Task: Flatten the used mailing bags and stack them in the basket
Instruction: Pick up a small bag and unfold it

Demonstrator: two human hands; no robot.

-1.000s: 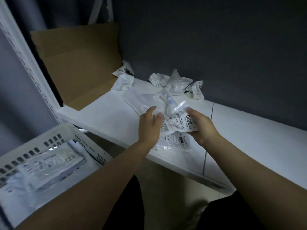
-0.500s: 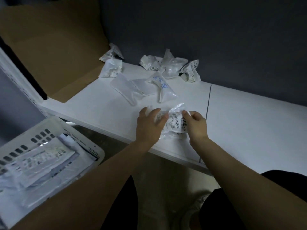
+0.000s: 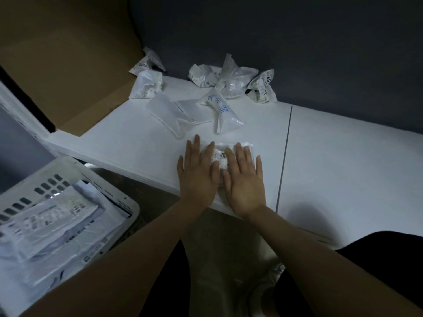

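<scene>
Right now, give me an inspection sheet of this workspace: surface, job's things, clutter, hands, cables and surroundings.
Surface: white table, with a thin seam running front to back, right of the hands.
Job's things: one labelled mailing bag lies near the front edge under both hands; the white basket, low on the left, holds flattened bags.
Clutter: crumpled bags are heaped along the back; a bag with blue writing and a clear flat bag lie mid-table.
Hands: left hand and right hand are side by side, fingers straight, pressing the bag flat.
Cables: nothing seen.
Surroundings: brown cardboard at the table's left end; dark wall behind.
</scene>
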